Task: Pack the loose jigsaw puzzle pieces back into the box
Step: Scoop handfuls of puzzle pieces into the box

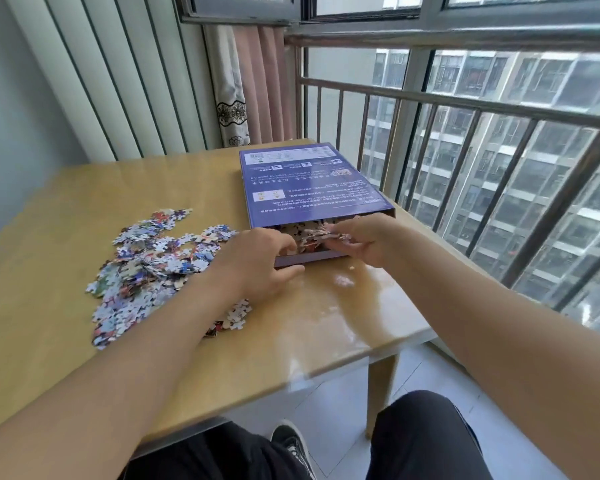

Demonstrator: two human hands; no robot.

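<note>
- One purple box (312, 183) lies flat on the wooden table (49, 216), centre-right of the frame, its near end open with pieces showing inside.
- One big heap of loose puzzle pieces (146, 268) sits centre-left, too many to count.
- Two bare hands reach to the box mouth.
- The left hand (257, 261) curls over the box's near left corner, thumb along its front edge.
- The right hand (364, 239) pinches a small clump of pieces at the opening, fingers bent together.
</note>
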